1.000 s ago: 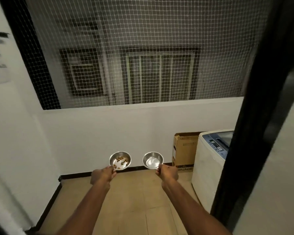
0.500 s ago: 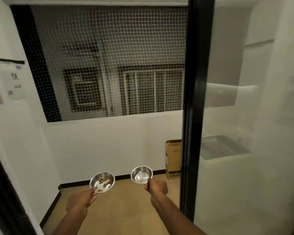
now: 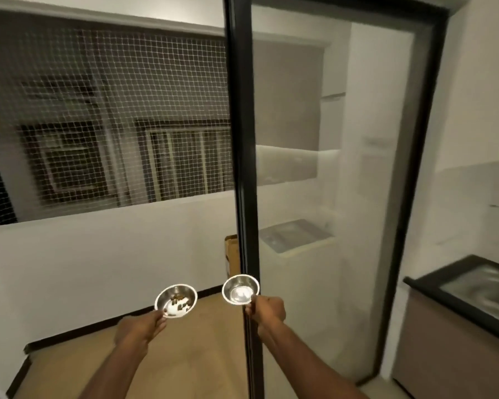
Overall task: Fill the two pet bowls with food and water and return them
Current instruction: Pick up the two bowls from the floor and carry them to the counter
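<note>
Two small steel pet bowls are held out in front of me at arm's length. My left hand pinches the near rim of the left bowl, which holds a little brown kibble. My right hand grips the near rim of the right bowl; its inside shines, and I cannot tell whether it holds water. Both bowls are level, above the tan floor.
A black sliding-door frame stands upright right behind the right bowl, with frosted glass to its right. Behind the glass a washing machine shows dimly. A cardboard box peeks past the frame. A black counter with a sink is at right.
The view has pulled back and swung right: the door frame has shifted left across the picture, glass now covers the washing machine, and a sink counter has appeared. Both hands keep holding their bowls.
</note>
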The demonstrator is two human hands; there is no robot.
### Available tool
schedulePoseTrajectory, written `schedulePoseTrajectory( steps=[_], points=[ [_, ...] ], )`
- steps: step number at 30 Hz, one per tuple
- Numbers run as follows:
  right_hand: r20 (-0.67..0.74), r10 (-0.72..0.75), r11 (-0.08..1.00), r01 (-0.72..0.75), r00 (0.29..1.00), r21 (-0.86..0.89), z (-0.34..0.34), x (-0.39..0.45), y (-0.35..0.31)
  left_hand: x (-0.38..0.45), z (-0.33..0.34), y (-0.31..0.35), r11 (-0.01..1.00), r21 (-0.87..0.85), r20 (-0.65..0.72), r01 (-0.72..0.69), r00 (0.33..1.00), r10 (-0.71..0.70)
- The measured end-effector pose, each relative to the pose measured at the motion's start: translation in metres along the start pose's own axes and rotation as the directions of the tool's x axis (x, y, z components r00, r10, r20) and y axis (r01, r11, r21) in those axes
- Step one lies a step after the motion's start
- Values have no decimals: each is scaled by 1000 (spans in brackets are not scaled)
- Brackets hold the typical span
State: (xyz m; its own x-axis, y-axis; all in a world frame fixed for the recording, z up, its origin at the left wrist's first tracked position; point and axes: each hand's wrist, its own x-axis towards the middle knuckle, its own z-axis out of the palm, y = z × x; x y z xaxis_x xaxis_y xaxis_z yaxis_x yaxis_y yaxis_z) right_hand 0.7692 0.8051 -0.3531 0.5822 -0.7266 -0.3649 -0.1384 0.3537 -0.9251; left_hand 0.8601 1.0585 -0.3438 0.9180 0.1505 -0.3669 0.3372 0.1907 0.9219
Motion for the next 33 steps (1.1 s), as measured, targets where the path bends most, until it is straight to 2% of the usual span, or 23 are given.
schedulePoseTrajectory(
  steps=[8, 13, 17, 23, 28, 33],
  points=[
    [-123, 52, 988, -33, 991, 149, -172, -8, -28, -95, 96, -46, 995, 98, 161, 8, 987, -24],
    [-216, 4, 964, 54, 976, 262, -304, 4, -48, -166, 203, -88, 986, 166, 326, -1, 944, -54],
    [-343, -21, 961, 114, 939, 252, -429, 19, -58, -235, 307, -141, 981, 194, 469, 0, 878, -93],
    [-487, -37, 959, 168, 873, 229, -615, 37, -76, -348, 453, -225, 968, 251, 602, -10, 784, -148],
    [-643, 16, 946, 198, 766, 258, -761, 32, -77, -464, 554, -302, 947, 320, 700, -39, 683, -209],
    [-757, 95, 907, 256, 647, 333, -899, 22, -68, -575, 643, -373, 911, 408, 782, -60, 538, -315]
  ],
)
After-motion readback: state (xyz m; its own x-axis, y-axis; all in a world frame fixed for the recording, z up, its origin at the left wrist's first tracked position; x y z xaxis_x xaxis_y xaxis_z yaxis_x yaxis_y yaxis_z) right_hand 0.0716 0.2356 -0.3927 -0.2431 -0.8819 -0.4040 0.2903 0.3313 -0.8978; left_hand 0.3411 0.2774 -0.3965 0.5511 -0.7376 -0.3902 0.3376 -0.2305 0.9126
